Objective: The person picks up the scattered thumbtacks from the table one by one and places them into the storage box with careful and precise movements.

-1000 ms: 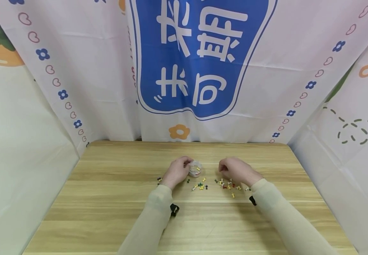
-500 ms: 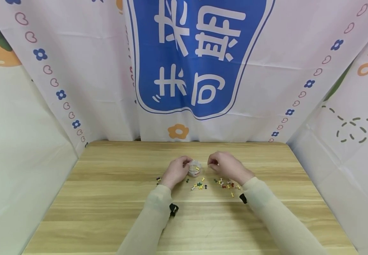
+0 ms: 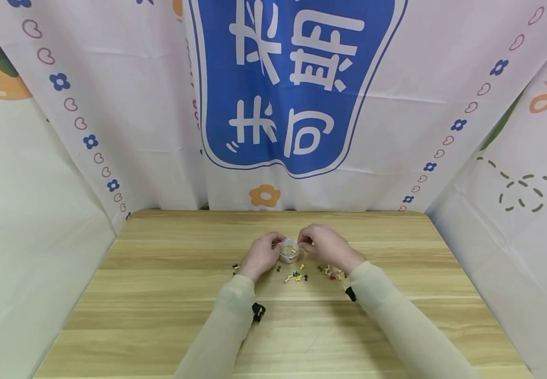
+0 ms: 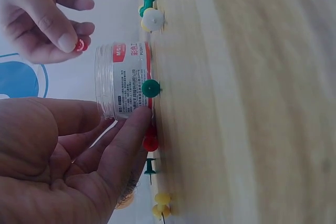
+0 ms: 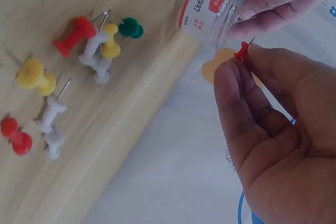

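My left hand (image 3: 260,255) holds a small clear plastic jar (image 4: 125,80) by its side, thumb and fingers around it, as it stands upright on the wooden table. The jar has a white label with red print. In the head view a yellow push pin (image 3: 293,251) shows inside the jar's outline. My right hand (image 3: 327,247) pinches a red push pin (image 5: 242,52) between thumb and fingertips, the metal point sticking out. That hand is right beside the jar's open rim, a little above it in the left wrist view.
Loose push pins lie on the wooden table (image 3: 160,295): a green one (image 4: 150,88) in front of the jar, several near its foot, and a mixed group with a red pin (image 5: 73,36) and a yellow pin (image 5: 37,76) below my right hand. A printed cloth (image 3: 169,173) hangs behind.
My right hand has moved left from above the right-hand group of pins to the jar's rim. My left hand has stayed on the jar.
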A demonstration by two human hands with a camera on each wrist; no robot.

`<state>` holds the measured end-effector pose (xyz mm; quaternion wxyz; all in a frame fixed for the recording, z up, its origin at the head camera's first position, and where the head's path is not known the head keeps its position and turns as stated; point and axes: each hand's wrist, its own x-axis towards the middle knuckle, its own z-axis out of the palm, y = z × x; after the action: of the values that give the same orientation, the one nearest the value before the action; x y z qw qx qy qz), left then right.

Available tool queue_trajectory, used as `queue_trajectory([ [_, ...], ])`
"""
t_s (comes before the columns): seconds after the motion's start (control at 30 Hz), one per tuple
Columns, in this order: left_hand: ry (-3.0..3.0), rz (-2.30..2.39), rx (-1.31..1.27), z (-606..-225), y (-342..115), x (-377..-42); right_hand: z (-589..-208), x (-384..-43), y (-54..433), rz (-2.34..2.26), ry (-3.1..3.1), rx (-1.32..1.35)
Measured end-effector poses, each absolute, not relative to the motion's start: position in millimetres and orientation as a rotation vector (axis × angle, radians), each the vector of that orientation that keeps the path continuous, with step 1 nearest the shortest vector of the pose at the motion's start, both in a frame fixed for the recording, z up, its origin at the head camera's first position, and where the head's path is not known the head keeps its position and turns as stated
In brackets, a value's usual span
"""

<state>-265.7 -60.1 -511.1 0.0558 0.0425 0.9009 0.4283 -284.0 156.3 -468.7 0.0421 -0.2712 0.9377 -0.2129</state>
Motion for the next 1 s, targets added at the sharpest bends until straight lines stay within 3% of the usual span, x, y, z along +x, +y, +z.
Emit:
queue_trajectory([
  [0.47,2.724,1.311,0.134,-509.7,-61.2,-264.0,-470.8,-286.1,143.8,-0.671,2.858,-0.798],
  [1.0,2.715,1.306,0.096,-509.6,-58.7,-264.2,-462.1,-284.8,182.3,-0.515,2.828,-0.847],
])
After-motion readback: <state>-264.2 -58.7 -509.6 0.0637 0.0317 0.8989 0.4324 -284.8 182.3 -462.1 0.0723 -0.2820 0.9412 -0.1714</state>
